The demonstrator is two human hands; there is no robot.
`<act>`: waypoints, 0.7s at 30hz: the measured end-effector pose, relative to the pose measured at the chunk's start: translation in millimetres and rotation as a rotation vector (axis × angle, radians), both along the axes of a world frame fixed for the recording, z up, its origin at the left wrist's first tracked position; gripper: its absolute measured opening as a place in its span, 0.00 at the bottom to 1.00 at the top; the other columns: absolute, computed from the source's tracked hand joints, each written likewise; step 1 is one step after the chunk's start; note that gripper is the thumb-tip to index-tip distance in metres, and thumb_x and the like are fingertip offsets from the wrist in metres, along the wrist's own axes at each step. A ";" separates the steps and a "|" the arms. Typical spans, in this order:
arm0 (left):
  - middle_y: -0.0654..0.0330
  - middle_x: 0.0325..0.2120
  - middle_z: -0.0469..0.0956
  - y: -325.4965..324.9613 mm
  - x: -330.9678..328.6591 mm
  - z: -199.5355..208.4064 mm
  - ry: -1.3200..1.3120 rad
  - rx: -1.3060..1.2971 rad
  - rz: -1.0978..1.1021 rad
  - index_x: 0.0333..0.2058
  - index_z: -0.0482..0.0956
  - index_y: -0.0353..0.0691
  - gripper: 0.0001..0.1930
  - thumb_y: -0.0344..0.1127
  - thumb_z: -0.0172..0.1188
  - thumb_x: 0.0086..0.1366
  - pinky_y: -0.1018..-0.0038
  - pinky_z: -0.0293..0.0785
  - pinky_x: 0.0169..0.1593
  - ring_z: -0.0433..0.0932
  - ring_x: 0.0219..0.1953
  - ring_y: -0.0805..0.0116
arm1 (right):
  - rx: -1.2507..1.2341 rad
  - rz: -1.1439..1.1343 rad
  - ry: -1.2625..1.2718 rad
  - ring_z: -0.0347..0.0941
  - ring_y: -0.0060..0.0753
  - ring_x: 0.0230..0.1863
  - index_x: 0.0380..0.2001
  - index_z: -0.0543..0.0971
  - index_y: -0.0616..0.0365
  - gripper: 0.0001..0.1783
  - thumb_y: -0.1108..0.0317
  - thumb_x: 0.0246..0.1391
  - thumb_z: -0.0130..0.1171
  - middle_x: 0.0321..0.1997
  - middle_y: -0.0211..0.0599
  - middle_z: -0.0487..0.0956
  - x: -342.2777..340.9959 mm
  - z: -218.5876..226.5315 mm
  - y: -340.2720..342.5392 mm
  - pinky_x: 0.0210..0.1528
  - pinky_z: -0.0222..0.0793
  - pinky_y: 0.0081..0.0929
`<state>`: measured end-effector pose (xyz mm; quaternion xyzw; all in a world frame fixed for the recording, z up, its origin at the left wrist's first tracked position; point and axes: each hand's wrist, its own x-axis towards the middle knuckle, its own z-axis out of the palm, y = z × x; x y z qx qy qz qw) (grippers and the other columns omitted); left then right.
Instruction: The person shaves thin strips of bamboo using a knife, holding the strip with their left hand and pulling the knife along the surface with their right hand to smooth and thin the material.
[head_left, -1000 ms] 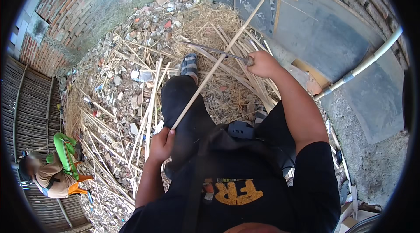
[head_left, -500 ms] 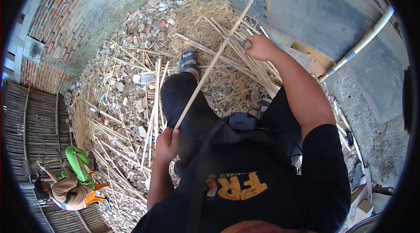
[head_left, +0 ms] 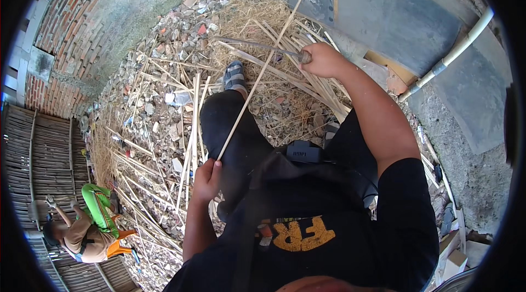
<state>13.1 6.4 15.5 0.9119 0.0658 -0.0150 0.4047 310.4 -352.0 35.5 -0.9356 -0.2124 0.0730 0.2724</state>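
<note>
My left hand (head_left: 206, 179) is closed around the lower end of a long, pale bamboo strip (head_left: 241, 112), thumb on top. The strip slants up and away to the right, past my knee, toward the grey panels. My right hand (head_left: 324, 60) grips the round wooden handle of a long knife (head_left: 246, 43). Its narrow dark blade points left and crosses the strip beyond its middle; whether the edge touches it, I cannot tell. Beneath the blade are dry shavings (head_left: 257, 12) and a bundle of split bamboo strips (head_left: 323, 92).
More bamboo strips (head_left: 195, 122) lie on rubble at my left. A brick wall (head_left: 71, 34) and a slatted bamboo screen (head_left: 52, 149) stand farther left. Another person (head_left: 82, 237) sits on an orange stool (head_left: 118, 248). Grey panels (head_left: 394, 15) and a white pipe (head_left: 466, 45) are at right.
The knife's blade now reaches farther left across the strip. The strip shows a thinner side, and its far end has shifted left. The other person's hands have moved.
</note>
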 end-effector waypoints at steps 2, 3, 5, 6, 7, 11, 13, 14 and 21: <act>0.57 0.15 0.67 5.0 -4.3 -2.5 0.025 0.065 0.011 0.26 0.68 0.35 0.20 0.42 0.48 0.77 0.66 0.62 0.26 0.66 0.20 0.69 | -0.029 0.025 0.018 0.81 0.43 0.37 0.34 0.83 0.54 0.10 0.64 0.47 0.65 0.31 0.42 0.82 -17.2 14.6 13.7 0.39 0.75 0.41; 0.57 0.15 0.67 3.7 -4.8 -2.2 0.025 0.066 0.013 0.26 0.68 0.35 0.20 0.42 0.48 0.77 0.66 0.62 0.26 0.66 0.20 0.69 | -0.074 0.110 -0.006 0.81 0.42 0.38 0.34 0.84 0.53 0.09 0.65 0.47 0.65 0.32 0.41 0.83 -24.5 16.3 19.1 0.39 0.75 0.41; 0.50 0.15 0.69 -1.5 -7.5 -2.4 -0.026 0.168 0.031 0.26 0.68 0.35 0.20 0.42 0.48 0.77 0.62 0.63 0.26 0.70 0.18 0.58 | -0.193 0.258 -0.035 0.82 0.40 0.37 0.34 0.85 0.48 0.08 0.67 0.47 0.64 0.33 0.37 0.84 -38.0 19.4 34.7 0.39 0.77 0.39; 0.50 0.15 0.69 -1.5 -8.6 -4.3 -0.021 0.168 0.034 0.26 0.68 0.35 0.20 0.42 0.48 0.77 0.62 0.63 0.26 0.70 0.18 0.58 | -0.193 0.261 -0.030 0.82 0.40 0.37 0.34 0.85 0.48 0.08 0.67 0.47 0.64 0.33 0.37 0.84 -36.5 16.6 35.7 0.39 0.77 0.39; 0.46 0.17 0.72 -2.3 -9.1 -6.6 -0.055 0.213 0.054 0.27 0.70 0.35 0.19 0.41 0.50 0.75 0.58 0.65 0.27 0.73 0.21 0.48 | -0.164 0.259 -0.002 0.82 0.42 0.37 0.33 0.85 0.49 0.08 0.67 0.47 0.64 0.32 0.38 0.84 -31.5 14.6 34.9 0.39 0.76 0.40; 0.40 0.18 0.74 -7.8 -3.7 -7.4 -0.065 0.262 0.074 0.28 0.72 0.34 0.18 0.43 0.51 0.74 0.52 0.67 0.28 0.75 0.24 0.36 | -0.010 0.142 0.012 0.80 0.48 0.35 0.33 0.84 0.53 0.10 0.63 0.46 0.66 0.31 0.43 0.83 0.3 -17.4 8.3 0.39 0.74 0.44; 0.39 0.18 0.73 -9.4 -3.7 -0.4 -0.062 0.260 0.054 0.28 0.72 0.34 0.18 0.43 0.50 0.74 0.51 0.67 0.28 0.75 0.24 0.35 | -0.090 0.097 0.055 0.80 0.50 0.35 0.34 0.84 0.52 0.12 0.62 0.45 0.67 0.31 0.44 0.82 -1.8 -12.6 10.7 0.38 0.73 0.46; 0.39 0.18 0.73 -8.3 -5.7 0.2 -0.061 0.264 0.062 0.28 0.72 0.34 0.18 0.43 0.50 0.74 0.51 0.67 0.28 0.75 0.24 0.35 | -0.087 0.104 0.054 0.80 0.50 0.35 0.34 0.84 0.52 0.12 0.62 0.45 0.67 0.31 0.44 0.82 -12.2 -4.9 17.7 0.38 0.73 0.46; 0.40 0.17 0.73 -0.4 -6.6 -12.4 -0.089 0.268 0.059 0.27 0.71 0.35 0.18 0.41 0.51 0.74 0.52 0.66 0.27 0.75 0.22 0.36 | -0.049 0.189 -0.124 0.80 0.51 0.33 0.33 0.84 0.54 0.11 0.63 0.45 0.66 0.29 0.47 0.82 -24.3 -6.6 28.5 0.38 0.74 0.45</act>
